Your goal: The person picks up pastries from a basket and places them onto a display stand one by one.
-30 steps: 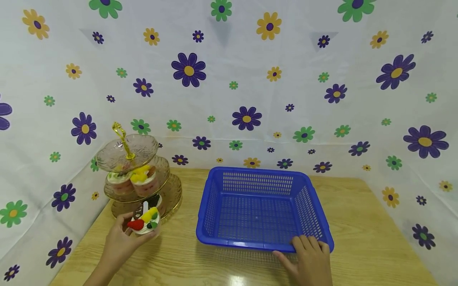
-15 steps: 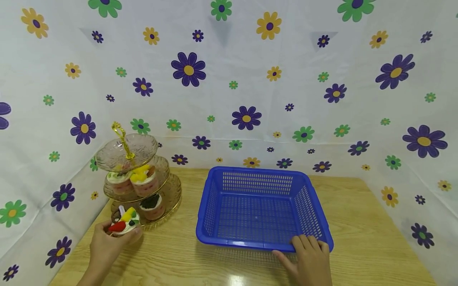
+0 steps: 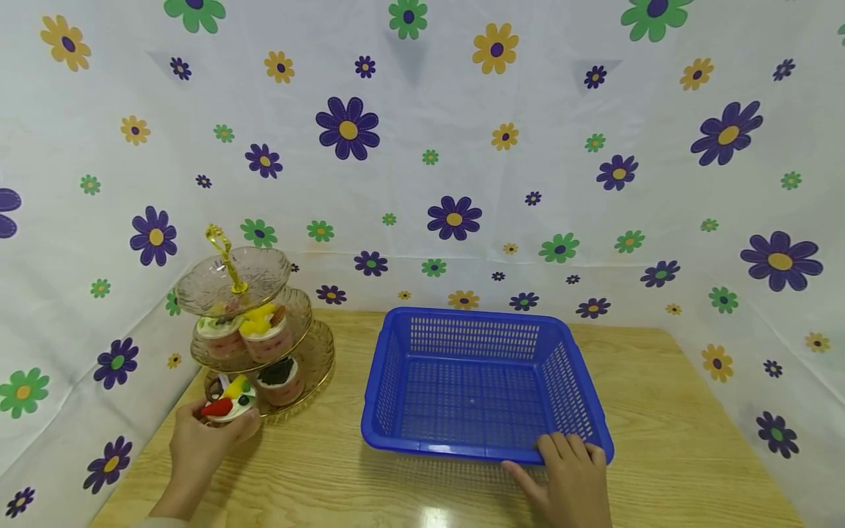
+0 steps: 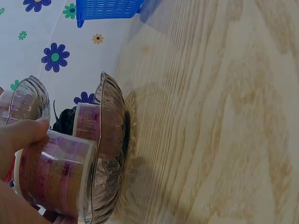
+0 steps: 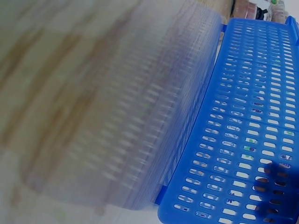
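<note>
My left hand [image 3: 201, 444] grips a clear dessert cup [image 3: 231, 405] topped with white cream, a strawberry and yellow and green pieces. It is at the front edge of the bottom tier [image 3: 321, 359] of a three-tier stand. In the left wrist view the cup [image 4: 53, 175] has its base close to the tier's scalloped plate [image 4: 111, 168]; whether they touch I cannot tell. Beside it on that tier stands a dark-topped dessert cup [image 3: 282, 387]. At the front right corner of the blue basket [image 3: 455, 449], my right hand [image 3: 573, 480] holds the rim, fingers curled over it.
The middle tier bears a yellow-topped cup [image 3: 267, 339] and a pale-topped cup [image 3: 221, 339]. Above them is the stand's top tier [image 3: 271, 275] with a gold handle [image 3: 224, 253]. Everything stands on a wooden table [image 3: 660, 411] before a flowered cloth [image 3: 409, 183].
My left hand has carried the strawberry-topped cup leftward, then slightly up and back toward the bottom tier, uncovering the dark-topped cup. My right hand has stayed on the basket rim.
</note>
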The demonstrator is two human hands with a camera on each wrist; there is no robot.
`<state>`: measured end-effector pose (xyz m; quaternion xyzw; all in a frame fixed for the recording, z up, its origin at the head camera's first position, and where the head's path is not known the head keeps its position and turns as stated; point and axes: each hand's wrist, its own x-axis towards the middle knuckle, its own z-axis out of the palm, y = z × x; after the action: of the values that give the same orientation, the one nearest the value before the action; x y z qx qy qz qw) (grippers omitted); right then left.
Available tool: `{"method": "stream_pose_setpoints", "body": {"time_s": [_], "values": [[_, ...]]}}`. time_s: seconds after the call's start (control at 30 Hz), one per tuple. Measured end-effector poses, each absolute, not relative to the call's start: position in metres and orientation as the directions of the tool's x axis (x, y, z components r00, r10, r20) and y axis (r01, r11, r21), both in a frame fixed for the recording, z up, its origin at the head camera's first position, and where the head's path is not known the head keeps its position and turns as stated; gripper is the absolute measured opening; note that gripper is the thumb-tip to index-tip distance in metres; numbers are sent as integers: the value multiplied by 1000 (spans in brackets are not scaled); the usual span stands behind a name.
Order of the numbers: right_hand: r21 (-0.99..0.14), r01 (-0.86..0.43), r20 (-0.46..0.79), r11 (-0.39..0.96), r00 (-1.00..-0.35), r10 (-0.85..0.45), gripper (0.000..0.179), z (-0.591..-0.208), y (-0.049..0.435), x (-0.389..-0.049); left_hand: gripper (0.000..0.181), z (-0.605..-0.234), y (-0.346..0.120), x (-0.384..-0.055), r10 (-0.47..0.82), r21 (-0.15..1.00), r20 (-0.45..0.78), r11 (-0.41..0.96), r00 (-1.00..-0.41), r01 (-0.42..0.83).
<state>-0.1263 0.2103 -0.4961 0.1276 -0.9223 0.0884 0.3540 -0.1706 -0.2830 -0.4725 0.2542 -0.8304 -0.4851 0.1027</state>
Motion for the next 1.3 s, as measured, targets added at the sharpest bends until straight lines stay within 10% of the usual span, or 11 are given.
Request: {"method": "stream_pose_setpoints", "body": {"time_s": [1.3], "values": [[-69, -310, 702, 948, -690, -175, 67, -498, 210, -127, 108, -473, -283, -189, -479, 837, -65, 452, -875, -310]]}}
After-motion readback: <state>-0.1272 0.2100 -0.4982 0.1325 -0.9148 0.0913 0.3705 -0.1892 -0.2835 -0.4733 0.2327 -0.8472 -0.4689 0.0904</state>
